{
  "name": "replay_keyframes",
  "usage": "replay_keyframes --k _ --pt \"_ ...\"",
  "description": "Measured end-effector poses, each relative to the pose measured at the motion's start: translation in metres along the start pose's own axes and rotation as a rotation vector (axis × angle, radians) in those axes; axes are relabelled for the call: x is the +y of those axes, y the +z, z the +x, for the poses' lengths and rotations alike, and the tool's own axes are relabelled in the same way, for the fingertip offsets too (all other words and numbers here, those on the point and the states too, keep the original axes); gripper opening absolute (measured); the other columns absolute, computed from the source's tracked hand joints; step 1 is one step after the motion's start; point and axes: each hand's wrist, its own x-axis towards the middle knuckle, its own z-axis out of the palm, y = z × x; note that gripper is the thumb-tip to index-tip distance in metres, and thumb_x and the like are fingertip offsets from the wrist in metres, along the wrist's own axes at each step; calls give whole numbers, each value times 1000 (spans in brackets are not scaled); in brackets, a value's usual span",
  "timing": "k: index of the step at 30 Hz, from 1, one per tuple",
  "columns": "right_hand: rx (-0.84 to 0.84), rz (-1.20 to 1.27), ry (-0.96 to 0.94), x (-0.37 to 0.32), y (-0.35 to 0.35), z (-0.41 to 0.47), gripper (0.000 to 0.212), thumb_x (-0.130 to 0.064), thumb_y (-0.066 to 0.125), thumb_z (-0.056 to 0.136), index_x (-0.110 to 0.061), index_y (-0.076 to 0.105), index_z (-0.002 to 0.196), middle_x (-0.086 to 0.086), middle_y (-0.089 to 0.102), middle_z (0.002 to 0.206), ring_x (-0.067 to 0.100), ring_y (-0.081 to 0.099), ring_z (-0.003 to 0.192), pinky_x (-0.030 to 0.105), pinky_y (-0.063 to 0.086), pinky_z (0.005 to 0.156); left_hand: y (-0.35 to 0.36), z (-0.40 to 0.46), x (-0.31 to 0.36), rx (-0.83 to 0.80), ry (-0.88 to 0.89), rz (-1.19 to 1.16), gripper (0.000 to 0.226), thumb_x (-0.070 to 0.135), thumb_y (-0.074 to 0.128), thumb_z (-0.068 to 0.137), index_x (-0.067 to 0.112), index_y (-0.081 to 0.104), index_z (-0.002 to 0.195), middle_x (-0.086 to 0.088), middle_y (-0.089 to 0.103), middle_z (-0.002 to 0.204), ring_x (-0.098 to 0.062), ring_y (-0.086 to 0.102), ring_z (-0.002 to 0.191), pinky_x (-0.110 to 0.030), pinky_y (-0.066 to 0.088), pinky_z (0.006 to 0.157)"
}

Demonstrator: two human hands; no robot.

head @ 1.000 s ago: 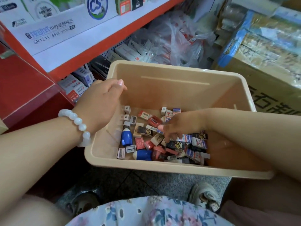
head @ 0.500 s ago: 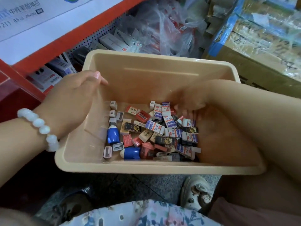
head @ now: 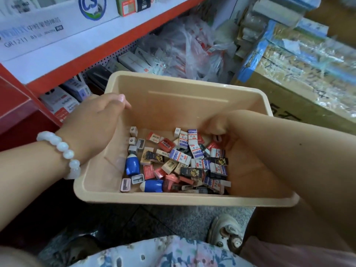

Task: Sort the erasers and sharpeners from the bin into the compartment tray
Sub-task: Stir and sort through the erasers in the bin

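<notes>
The left hand [head: 96, 120] gripped the bin [head: 185, 99] wall; the right hand [head: 216, 128] curled among erasers [head: 183, 157], its hold untellable; a loose pinch risked dropping pieces.

Soft, even daylight is falling across my view, neither harsh nor dim. My right arm [head: 289, 151] is casting a warm shadow inside the bin [head: 173, 97], and the floor [head: 134, 218] beneath is sinking into darkness. Glare is shining off the plastic wrap [head: 317, 60] at upper right. The wide lens is bending the shelf edge [head: 115, 47], and the corners are smearing slightly.
</notes>
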Motion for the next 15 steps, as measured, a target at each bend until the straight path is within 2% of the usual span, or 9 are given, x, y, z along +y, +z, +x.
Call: replay_keyframes --k 2,5,7,10,12,13,15 --pt "5 -59 -6 -3 4 -1 26 -21 44 97 2 55 101 22 55 95 33 57 82 39 52 70 -2 0 0 -14 -18 12 47 57 21 83 40 62 97 -3 55 122 -20 49 116 -39 34 100" --pt "26 -42 -39 0 8 10 16 -14 43 96 -2 53 93 18 51 88 30 52 78 36 48 69 -2 -1 3 -6 -33 1 44 55 23 82 39 62 95 -2 54 124 -19 48 118 -37 33 102" --pt "33 -16 -50 3 9 14 16 -16 41 96 -4 52 90 14 48 79 26 49 71 32 44 62 -2 -3 5 -1 -31 0 43 54 24 82 39 62 94 -3 55 123 -19 48 117 -35 33 99" --pt "22 -32 -57 3 8 8 19 -14 39 98 -4 54 95 15 52 87 27 51 78 31 43 60 -2 -4 8 3 -42 -16 45 53 24 82 37 63 96 -3 54 123 -20 48 114 -31 32 94" --pt "9 -29 -112 1 4 4 17 -9 40 98 -2 55 96 17 56 95 27 53 81 30 45 64 -3 -6 9 -3 -49 -1 49 54 22 81 35 63 100 -4 54 123 -20 49 114 -33 34 94" --pt "5 11 -151 -1 2 0 13 -6 43 97 -2 56 100 16 59 97 25 55 81 29 48 66 -3 -6 9 -12 -52 13 51 55 21 81 35 63 101 -4 54 123 -20 49 113 -34 35 96" --pt "9 149 -254 -2 -4 -8 9 -4 52 92 -6 56 100 13 62 96 24 61 80 35 56 72 -4 -6 11 -27 -54 33 51 55 20 82 35 62 103 -4 54 122 -21 50 112 -37 37 98"
